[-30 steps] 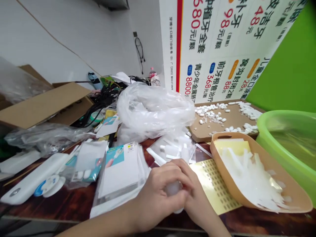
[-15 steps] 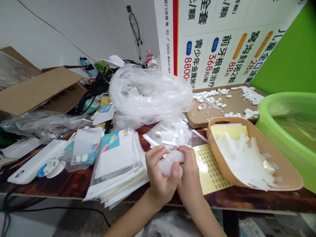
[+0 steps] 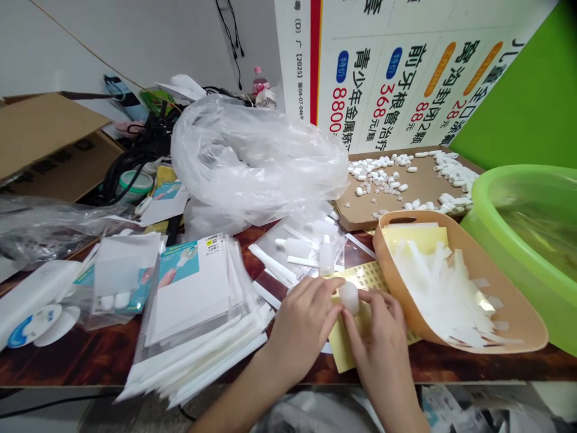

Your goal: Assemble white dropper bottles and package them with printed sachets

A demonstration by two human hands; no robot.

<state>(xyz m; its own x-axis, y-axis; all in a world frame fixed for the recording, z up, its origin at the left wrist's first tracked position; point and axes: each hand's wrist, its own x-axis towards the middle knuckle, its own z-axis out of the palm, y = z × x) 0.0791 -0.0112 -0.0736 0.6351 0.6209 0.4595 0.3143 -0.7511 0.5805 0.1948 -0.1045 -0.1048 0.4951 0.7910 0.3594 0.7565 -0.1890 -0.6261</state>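
A small translucent white bottle (image 3: 348,297) is held between my two hands, one end turned toward me. My left hand (image 3: 304,322) has its fingers bent around the bottle's left side. On the other side, the fingertips and thumb of my right hand (image 3: 379,337) pinch it. Beneath the hands lies a yellow sticker sheet (image 3: 345,346) printed with rows of small dark spots. Just beyond, two white squeeze bottles, a lying bottle (image 3: 296,248) and another bottle (image 3: 326,260), rest on a clear plastic bag. Whether a second bottle sits inside my left hand is hidden.
An orange basket (image 3: 518,313) of white strips stands at right, beside a green basin (image 3: 489,204). Behind is a cardboard tray (image 3: 360,210) with small white pieces. Packaged cards (image 3: 193,294) are stacked at left. A large plastic bag (image 3: 256,162) fills the back middle.
My hands have moved right and apart, over the yellow sheet, which has shifted left. Two bottles showed in them before; now one shows. The view has swung slightly right.
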